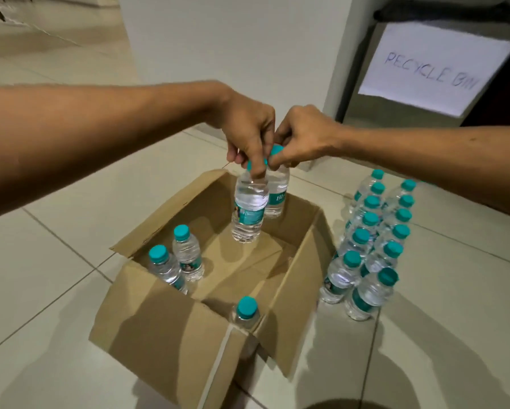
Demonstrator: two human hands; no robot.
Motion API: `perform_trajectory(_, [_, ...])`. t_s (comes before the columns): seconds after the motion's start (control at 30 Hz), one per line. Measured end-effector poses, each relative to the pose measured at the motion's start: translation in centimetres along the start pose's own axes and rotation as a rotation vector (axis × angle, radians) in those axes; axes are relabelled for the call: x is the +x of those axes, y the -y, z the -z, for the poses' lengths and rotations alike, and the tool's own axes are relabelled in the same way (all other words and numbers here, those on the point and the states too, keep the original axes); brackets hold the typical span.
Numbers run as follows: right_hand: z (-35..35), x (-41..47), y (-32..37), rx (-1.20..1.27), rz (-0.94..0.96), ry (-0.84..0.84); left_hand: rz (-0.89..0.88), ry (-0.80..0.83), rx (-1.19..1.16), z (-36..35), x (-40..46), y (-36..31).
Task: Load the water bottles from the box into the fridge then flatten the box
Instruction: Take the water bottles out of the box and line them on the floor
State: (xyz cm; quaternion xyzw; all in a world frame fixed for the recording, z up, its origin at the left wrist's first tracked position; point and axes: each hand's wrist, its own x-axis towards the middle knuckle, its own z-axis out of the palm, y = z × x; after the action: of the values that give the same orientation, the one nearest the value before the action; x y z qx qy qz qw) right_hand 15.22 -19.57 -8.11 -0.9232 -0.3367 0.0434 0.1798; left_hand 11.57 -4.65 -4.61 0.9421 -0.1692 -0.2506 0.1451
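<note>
While hands [273, 137] lift them, clear bottles [249, 206] show teal caps.

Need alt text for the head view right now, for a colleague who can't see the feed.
Both hands lift water bottles by their necks above an open cardboard box on a tiled floor: the left hand holds one bottle, the right hand another. Three bottles remain inside; two rows stand right of the box.
</note>
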Motion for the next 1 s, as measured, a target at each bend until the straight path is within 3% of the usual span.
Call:
perform_trajectory(0.13, [4.0,-4.4,-2.5,0.086,-0.077,-0.112,-0.085,0.014,0.012,1.9,0.4,-5.4])
perform_trajectory(0.3, [6.8,-9.2,-5.3,0.083,-0.139,-0.129,-0.21,-0.012,0.003,1.7,1.7,-11.2])
perform_trajectory(0.73, [5.0,-18.3,-8.2,-0.004,-0.169,0.134,-0.368,0.164,0.039,-6.9,6.2,-14.9])
perform_trajectory(1.0, [1.5,-18.4,-9.2,-0.02,-0.09,0.235,-0.338,0.132,0.147,-11.3,8.3,-13.3])
